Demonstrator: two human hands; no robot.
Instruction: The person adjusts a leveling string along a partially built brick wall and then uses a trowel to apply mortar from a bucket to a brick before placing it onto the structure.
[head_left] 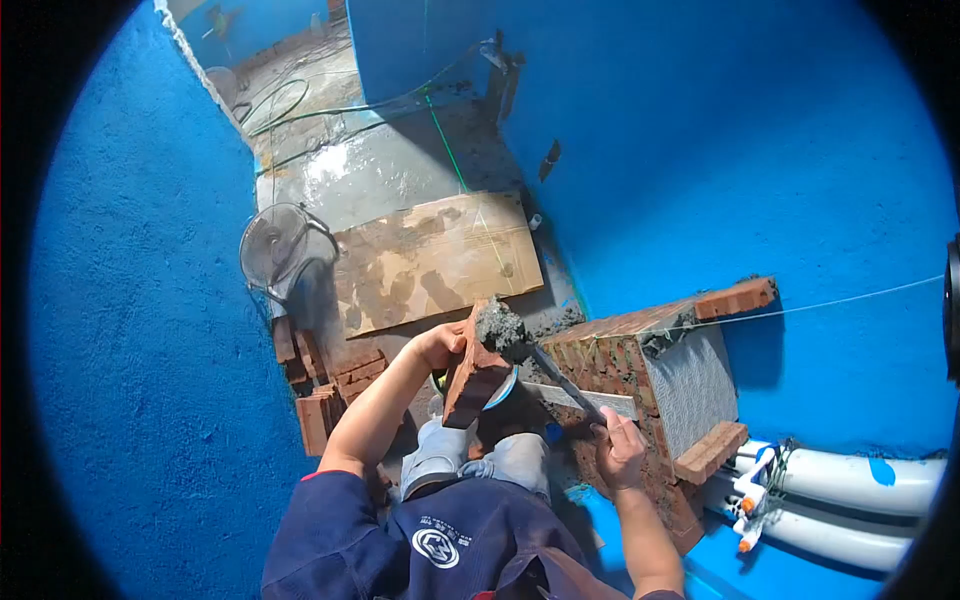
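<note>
Blue-painted walls [140, 330] enclose a narrow strip of wet concrete floor [370, 165], and at its near end stands a low brick wall [625, 365] under construction — every position below is taken from that wall.

Your left hand [437, 347], just left of the wall's top course, is clamped on a red brick [473, 378]. You hold the brick raised and tilted; its long axis runs from lower left to upper right, and the upper end, which points toward the wall, carries a lump of grey mortar [499, 325].

Your right hand [620, 450], in front of the wall's near face, is closed round the handle of a trowel [560, 375]. The trowel's long axis runs from that hand up and to the left, and its blade tip meets the mortar on the brick's upper end.

A taut string line [850, 298] runs from the wall's top to the right. Beyond the wall, further along the floor, lies a stained wooden board [430, 260], with a small fan [275, 245] at its left. Loose bricks [320, 385] are stacked to the wall's left, past your left forearm. White pipes [850, 495] lie low on the wall's right side — their ends are hidden by its corner.
</note>
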